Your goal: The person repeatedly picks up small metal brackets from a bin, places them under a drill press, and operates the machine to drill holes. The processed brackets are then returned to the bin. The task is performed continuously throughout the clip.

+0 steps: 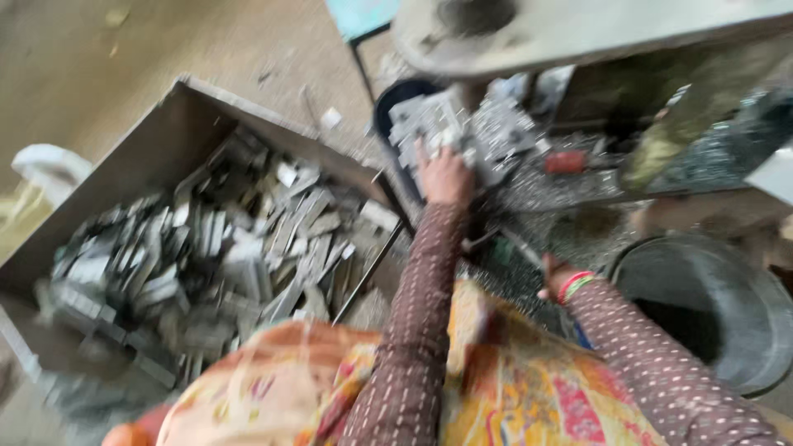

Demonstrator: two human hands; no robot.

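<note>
1. the left hand (pixel 444 175) is reaching forward onto a heap of flat grey stamped metal pieces (pixel 462 132) piled in a dark round tub (pixel 396 97) just under the grey machine body (pixel 578 33); the fingers are lying spread over the pieces, and blur is hiding whether the grip is closing on any of them.
2. the right hand (pixel 555 277), wearing red and green bangles (pixel 573 285) at the wrist, is resting lower down beside the machine's work surface; its grip cannot be told, as the fingers are turned out of view.
3. a large open brown metal crate (pixel 165 124) of similar grey metal strips (pixel 231 248) is standing on the floor to the left, apart from both hands.
4. a dark round metal basin (pixel 760 306) is sitting at the right, near the right forearm.
5. judged step: gathering pieces from the tub heap; the next move is calling for a firm close of the left fingers round a small batch, lifting clear without spilling loose neighbours.
</note>
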